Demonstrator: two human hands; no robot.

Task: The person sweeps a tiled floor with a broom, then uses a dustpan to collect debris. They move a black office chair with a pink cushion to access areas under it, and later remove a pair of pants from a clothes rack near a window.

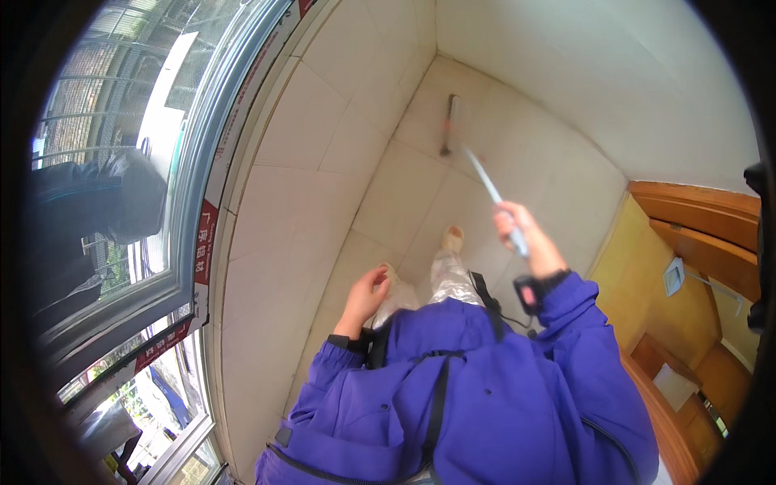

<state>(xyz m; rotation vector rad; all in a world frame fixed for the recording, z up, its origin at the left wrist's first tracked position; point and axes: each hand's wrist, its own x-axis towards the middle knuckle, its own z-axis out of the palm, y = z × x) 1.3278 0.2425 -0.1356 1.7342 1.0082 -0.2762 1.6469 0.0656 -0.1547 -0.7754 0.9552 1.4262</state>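
Note:
My right hand is closed around a pale blue-white pole, which points away from me toward the floor. Beyond the pole's far end, a narrow floor sweeping head, dark at its edge and blurred, lies on the tiled floor; the joint between the two is too blurred to make out. Beside my left thigh, my left hand holds nothing, its fingers loosely bent and apart.
A tiled wall and a metal-framed window run along the left. A white wall closes the far right. Wooden door framing stands at the right. My feet are on the floor tiles.

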